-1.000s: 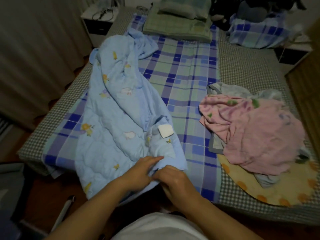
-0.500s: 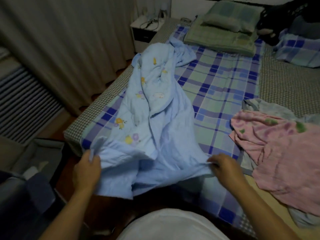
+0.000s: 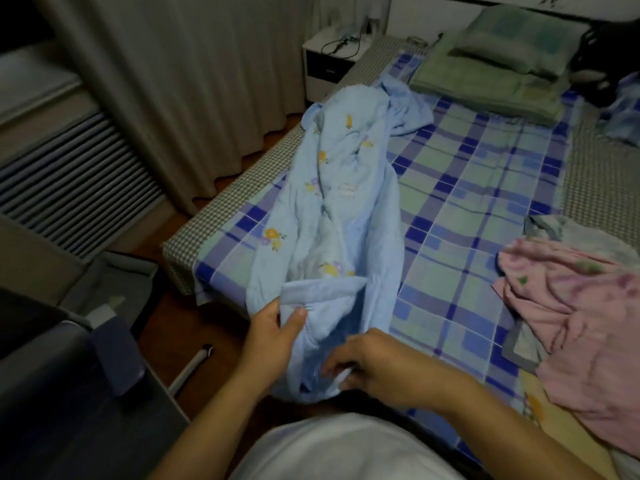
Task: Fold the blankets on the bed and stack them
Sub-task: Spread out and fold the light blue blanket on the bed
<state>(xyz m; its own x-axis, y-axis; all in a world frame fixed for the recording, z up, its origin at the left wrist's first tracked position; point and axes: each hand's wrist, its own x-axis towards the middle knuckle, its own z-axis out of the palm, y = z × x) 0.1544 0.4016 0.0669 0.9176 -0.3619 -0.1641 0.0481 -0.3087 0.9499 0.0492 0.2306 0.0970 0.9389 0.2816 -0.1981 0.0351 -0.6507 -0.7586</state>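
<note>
A light blue quilted blanket with small flower prints lies bunched in a long strip down the left side of the bed. Its near end hangs over the bed's foot. My left hand grips that near edge, thumb on top of a fold. My right hand is closed on the blanket's lower bunched end, close beside the left hand. A crumpled pink blanket lies at the right of the bed, on top of a grey-edged cloth.
The bed has a blue and green checked sheet. A folded green blanket with a pillow lies at the head. A white nightstand stands by the curtain. A dark chair is at my left.
My hands, spread wide apart half a second ago holding the blanket's edge, have come together at its near end. The blanket is now gathered narrower. The view has shifted left.
</note>
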